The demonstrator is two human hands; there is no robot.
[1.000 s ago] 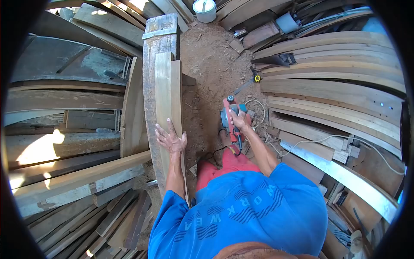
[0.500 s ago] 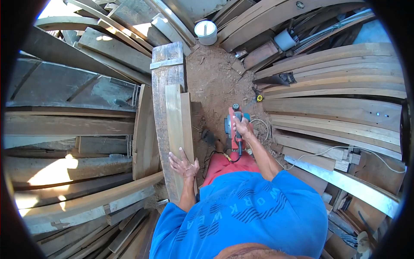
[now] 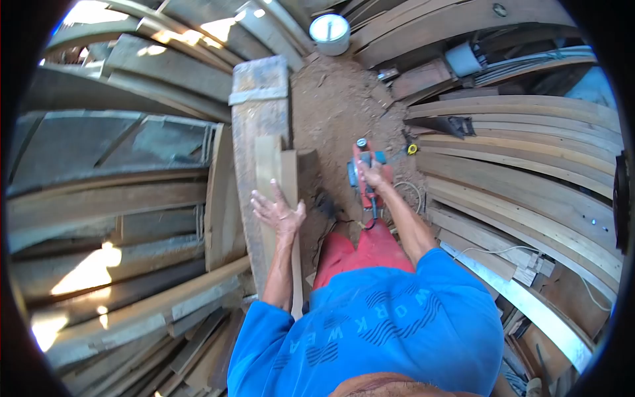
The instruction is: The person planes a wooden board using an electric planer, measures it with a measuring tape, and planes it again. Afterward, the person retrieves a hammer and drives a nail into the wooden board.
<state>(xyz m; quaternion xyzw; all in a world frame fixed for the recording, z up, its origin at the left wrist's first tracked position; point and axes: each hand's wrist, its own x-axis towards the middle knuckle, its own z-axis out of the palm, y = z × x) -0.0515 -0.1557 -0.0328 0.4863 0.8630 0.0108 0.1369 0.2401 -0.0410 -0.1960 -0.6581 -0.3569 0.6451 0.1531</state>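
My left hand point(image 3: 280, 210) lies with its fingers spread on a pale wooden board point(image 3: 268, 165), holding nothing. A second narrow board point(image 3: 289, 178) sits alongside it, and both rest lengthwise on a worn plank bench point(image 3: 245, 142). Close to my right hip, my right hand point(image 3: 372, 173) is closed around the handle of a red and teal electric planer point(image 3: 357, 173). The planer is held up off the boards, to the right of the bench. A dark cord runs from its rear toward my legs.
Stacked timber point(image 3: 522, 152) lines the right side, with a handsaw point(image 3: 440, 124) and a yellow tape measure point(image 3: 412, 149) beside it. A white bucket point(image 3: 331, 43) stands ahead on the dirt floor point(image 3: 331, 99). Large planks point(image 3: 119, 198) fill the left. A strip is fixed across the bench's far end.
My left hand has moved forward along the boards. The planer in my right hand has shifted slightly forward too. The whole view has tilted a little.
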